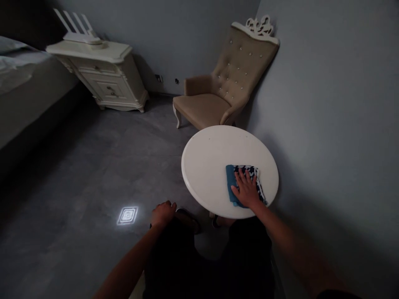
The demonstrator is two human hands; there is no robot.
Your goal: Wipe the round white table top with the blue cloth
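On the round white table (204, 166) lies a folded cloth (231, 182), teal along its left side and dark-and-white patterned on top. My right hand (246, 190) presses flat on this cloth with its fingers spread, near the table's right front edge. My left hand (163, 214) rests over my left knee, left of the table, with nothing visible in it. Its fingers bend loosely over the knee, and their tips are partly hidden. A few tiny specks show on the tabletop's far side.
Behind the table stands a tan tufted armchair (202, 106). A grey wall (327, 104) runs close along the right. At the back left, a white nightstand (109, 83) carries a white router (81, 37), beside a bed (28, 95). A bright square pattern (127, 215) shows on the floor.
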